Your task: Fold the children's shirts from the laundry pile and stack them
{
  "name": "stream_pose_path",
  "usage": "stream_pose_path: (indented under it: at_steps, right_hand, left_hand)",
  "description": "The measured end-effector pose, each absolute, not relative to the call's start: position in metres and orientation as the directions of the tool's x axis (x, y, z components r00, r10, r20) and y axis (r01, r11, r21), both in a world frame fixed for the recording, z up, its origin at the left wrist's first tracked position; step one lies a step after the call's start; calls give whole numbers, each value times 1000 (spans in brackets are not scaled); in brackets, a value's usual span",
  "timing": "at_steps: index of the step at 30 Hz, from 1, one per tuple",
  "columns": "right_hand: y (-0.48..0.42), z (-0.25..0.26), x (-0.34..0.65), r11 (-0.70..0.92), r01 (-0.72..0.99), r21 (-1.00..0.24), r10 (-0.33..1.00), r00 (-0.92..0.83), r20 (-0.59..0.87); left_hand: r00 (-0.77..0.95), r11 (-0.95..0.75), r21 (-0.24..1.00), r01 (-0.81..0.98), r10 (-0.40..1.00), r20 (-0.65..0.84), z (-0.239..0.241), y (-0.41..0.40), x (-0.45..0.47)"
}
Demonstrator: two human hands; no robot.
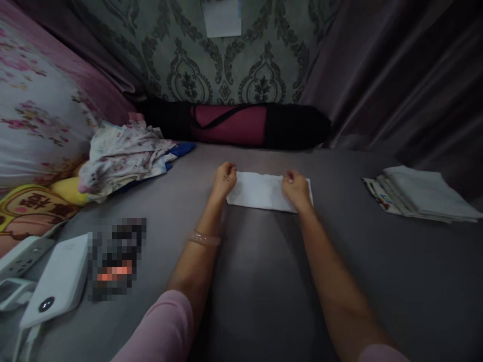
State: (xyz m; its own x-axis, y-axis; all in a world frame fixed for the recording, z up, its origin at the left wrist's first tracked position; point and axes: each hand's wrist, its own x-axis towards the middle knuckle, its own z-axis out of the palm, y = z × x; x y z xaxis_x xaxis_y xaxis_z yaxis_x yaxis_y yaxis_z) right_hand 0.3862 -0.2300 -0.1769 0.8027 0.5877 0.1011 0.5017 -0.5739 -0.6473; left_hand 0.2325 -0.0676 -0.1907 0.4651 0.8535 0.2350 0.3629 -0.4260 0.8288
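A white folded cloth (260, 191) lies as a flat, wide rectangle on the grey sheet in front of me. My left hand (225, 180) is closed at its upper left corner, the fingertips curled over and partly hidden. Near the upper right end, my right hand (295, 188) is also closed on the cloth, and a corner of the cloth shows beyond it. A pale bangle (204, 239) circles my left wrist.
A stack of folded cloths (426, 193) lies at the right. Crumpled patterned clothes (124, 156), a white power bank (58, 276) and a power strip (28, 256) sit at the left, beside a pixelated object (118, 259). A black and pink long bag (230, 123) lies along the wall.
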Motion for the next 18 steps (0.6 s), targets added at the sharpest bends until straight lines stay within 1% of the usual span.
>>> stream_pose_path:
  at_steps: [2,6,9,11,13,15,17,18]
  right_hand:
    - [-256,-174,407,-648,422,-634,508,860,53]
    - [-288,-177,425,-735,318,-599,425,904,-40]
    - [-291,-180,432,-791,233,-566,364,923,-128]
    - [-289,-180,436,-847,172,-504,316,924,-215]
    - [-287,-179,440,-891,171,-421,307,909,-281]
    - [-287,-178,443,-900,233,-369,347,894,-283]
    - [-290,-178,446,-883,283,-374,395,879,-268]
    - [-292,-179,446,-877,282,-390,403,873,-275]
  left_hand:
    - [537,-466,805,367,813,225,-190,-81,243]
    - [663,-573,730,372,714,223,-195,-109,260]
    - [762,-700,623,350,599,245,-201,-124,268]
    - [807,-767,538,350,538,244,-203,-133,271]
    - [834,-811,454,367,504,225,-204,-139,272]
    - [854,-839,390,379,480,201,-205,-143,274]
    - [864,-852,346,392,470,178,-206,-146,276]
    - [867,-855,329,400,469,166,-206,-147,278]
